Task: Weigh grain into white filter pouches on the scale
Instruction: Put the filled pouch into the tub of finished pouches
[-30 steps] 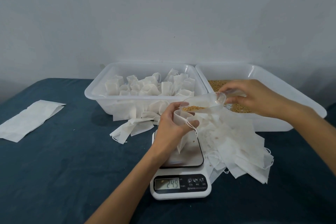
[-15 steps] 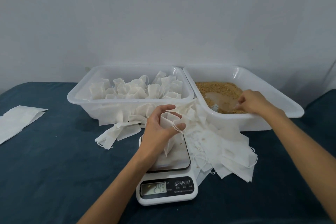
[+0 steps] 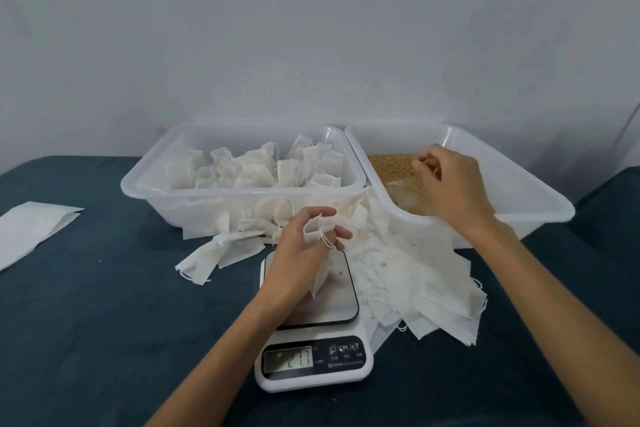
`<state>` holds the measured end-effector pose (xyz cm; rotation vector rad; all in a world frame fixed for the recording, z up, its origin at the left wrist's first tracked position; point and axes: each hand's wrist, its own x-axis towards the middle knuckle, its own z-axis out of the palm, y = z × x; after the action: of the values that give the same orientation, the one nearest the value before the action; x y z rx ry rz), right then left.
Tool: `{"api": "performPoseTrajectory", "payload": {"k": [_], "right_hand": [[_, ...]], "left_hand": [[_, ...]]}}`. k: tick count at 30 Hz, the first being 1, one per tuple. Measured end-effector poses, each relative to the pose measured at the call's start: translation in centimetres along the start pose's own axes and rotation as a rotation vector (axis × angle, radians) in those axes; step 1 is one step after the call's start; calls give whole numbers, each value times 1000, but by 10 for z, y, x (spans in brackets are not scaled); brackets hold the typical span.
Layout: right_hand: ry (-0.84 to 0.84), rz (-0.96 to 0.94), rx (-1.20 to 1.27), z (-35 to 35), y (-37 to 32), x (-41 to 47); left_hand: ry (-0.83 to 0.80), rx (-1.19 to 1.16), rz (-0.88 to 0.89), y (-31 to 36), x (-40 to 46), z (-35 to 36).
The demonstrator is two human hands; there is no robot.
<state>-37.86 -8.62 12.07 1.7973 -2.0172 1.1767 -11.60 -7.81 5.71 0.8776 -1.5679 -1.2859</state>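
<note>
Left hand still pinches the white filter pouch over the white digital scale; display fell from 249 to blurred 217. Right hand, fingers loosely curled, has released the clear scoop, now half-hidden in tan grain.

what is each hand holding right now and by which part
The left hand grips a white filter pouch by its open top, over the scale. The right hand, fingers curled over the grain: cannot tell.

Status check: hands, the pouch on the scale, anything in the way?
Left hand holds pouch open on scale. Right hand over grain in right tub, fingers curled, contents unclear. Way clear.
</note>
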Motion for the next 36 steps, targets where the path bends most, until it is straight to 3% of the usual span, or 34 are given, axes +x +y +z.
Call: {"api": "performPoseTrajectory", "payload": {"k": [3,8,13,17,21,25,31,34,36], "right_hand": [[12,-140,350,16,-48,-39],[-16,-81,609,46,-74,-82],[-33,-72,642,59,-69,-91],[-47,-92,673,59,-69,-94],[-53,-101,677,61,-69,-95],[-48,-101,681,60,-68,-96],[-55,-103,675,61,-67,-95],[-58,-98,676,61,-66,-95],[-45,-104,666,61,-65,-94]], "left_hand": [[10,23,27,-2,0,0],[62,51,83,0,2,-5],[90,73,97,24,16,-36],[286,103,208,57,53,-92],[482,216,72,67,94,-153],[430,449,-156,50,107,-192],[380,716,-213,32,100,-204],[370,869,-142,33,98,-199],[484,910,76,35,83,-191]]}}
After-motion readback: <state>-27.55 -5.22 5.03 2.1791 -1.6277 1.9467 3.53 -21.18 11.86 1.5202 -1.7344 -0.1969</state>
